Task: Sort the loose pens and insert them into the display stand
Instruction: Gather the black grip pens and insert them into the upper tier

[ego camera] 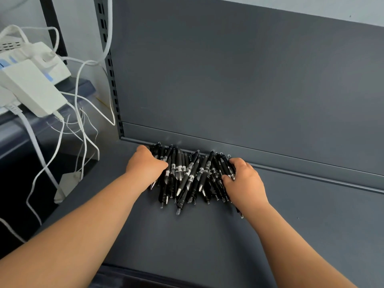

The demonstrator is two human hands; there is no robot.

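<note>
Left hand (145, 165), right hand (243, 178), clasping pens (191, 173)

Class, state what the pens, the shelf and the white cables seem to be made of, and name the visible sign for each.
Pens: black plastic, mostly matte, with clear glossy sections near the tips that catch light. Shelf: probably painted sheet metal, matte dark grey; its folded back lip suggests it. Cables: white, smooth, likely plastic-sheathed; they bend in loose loops.

pens (192, 177), white labels (179, 169), print too small to read
</note>
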